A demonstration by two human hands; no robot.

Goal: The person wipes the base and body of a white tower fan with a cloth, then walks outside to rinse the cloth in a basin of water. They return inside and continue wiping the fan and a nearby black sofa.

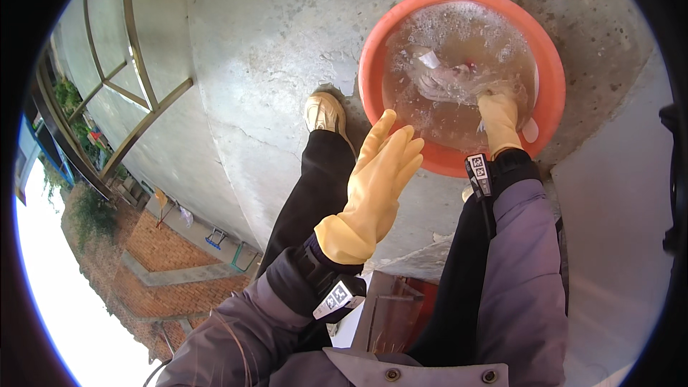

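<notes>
A red plastic basin stands on the floor before me, holding murky, sudsy water. Under the surface lies a pale, soft item, probably fabric, with a white tag showing. My right hand, in a yellow rubber glove, dips into the water beside that item. Its fingers are hidden by ripples, so its grip cannot be made out. Gloved the same way, my left hand is raised at the basin's near left rim, fingers extended and nothing in it.
Concrete floor surrounds the basin, with wet patches. My shoe is left of the basin. A metal railing runs at the upper left, above a brick-paved yard. A pale wall or slab borders the right.
</notes>
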